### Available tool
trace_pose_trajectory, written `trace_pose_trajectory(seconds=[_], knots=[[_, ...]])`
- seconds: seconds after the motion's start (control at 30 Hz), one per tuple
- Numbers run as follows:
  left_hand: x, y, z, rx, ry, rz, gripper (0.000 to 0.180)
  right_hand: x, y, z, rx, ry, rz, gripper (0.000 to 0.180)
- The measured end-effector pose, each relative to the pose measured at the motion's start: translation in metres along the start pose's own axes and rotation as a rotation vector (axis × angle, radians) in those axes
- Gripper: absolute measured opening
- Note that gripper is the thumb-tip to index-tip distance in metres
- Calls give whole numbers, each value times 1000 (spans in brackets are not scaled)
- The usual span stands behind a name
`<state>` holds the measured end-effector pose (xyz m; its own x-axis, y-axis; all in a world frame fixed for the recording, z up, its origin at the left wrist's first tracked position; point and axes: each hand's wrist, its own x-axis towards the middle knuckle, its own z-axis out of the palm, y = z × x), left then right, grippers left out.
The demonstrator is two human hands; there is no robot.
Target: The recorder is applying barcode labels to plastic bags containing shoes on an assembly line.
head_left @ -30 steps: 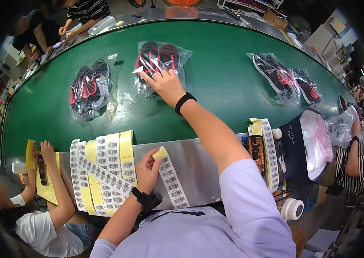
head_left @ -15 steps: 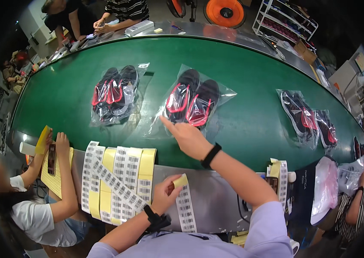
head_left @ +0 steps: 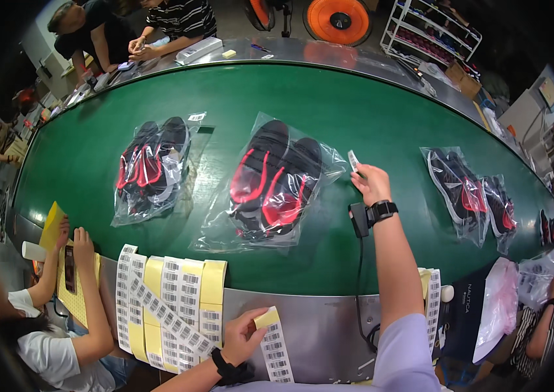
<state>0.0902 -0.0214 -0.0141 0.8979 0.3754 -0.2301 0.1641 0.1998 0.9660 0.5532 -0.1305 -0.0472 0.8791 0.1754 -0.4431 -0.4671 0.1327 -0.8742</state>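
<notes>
My right hand [head_left: 371, 183] pinches a small white barcode label [head_left: 353, 161] between thumb and fingers, just above the green belt. It is to the right of a clear bag holding a pair of black shoes with red trim [head_left: 273, 179], near the bag's corner and apart from the shoes. My left hand [head_left: 243, 336] is closed on the yellow top end of a strip of barcode labels [head_left: 277, 356], which hangs over the metal edge. Just left of that hand lie several label strips [head_left: 172, 304], white and yellow.
More bagged shoes lie on the green belt [head_left: 329, 85], at left [head_left: 152, 166] and right [head_left: 463, 193]. At the left, a person in a white shirt [head_left: 51, 346] handles yellow sheets [head_left: 51, 225]. A dark box [head_left: 465, 313] and plastic bags [head_left: 496, 307] are at right. A black cable [head_left: 359, 287] trails from my right wrist.
My right hand has moved right from the left side of the middle bag, and a label now shows in its fingers. The middle and left bags appear farther left and nearer me.
</notes>
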Motion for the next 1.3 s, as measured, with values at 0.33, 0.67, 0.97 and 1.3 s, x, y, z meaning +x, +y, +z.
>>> trace_pose_trajectory(seconds=[0.33,0.67,0.97,1.3], knots=[[-2,-7,-4,35,-27,-54,43,32,-5,22,-10,-178,164,20],[-2,-12,-3,40,-16,16,41,27,-1,53,-234,-69,87,11],[-1,-4,-2,58,-25,18,41,10,18,49,-108,86,-204,85],[4,-10,-1,-7,-18,77,42,-128,119,178,99,-74,-233,59]])
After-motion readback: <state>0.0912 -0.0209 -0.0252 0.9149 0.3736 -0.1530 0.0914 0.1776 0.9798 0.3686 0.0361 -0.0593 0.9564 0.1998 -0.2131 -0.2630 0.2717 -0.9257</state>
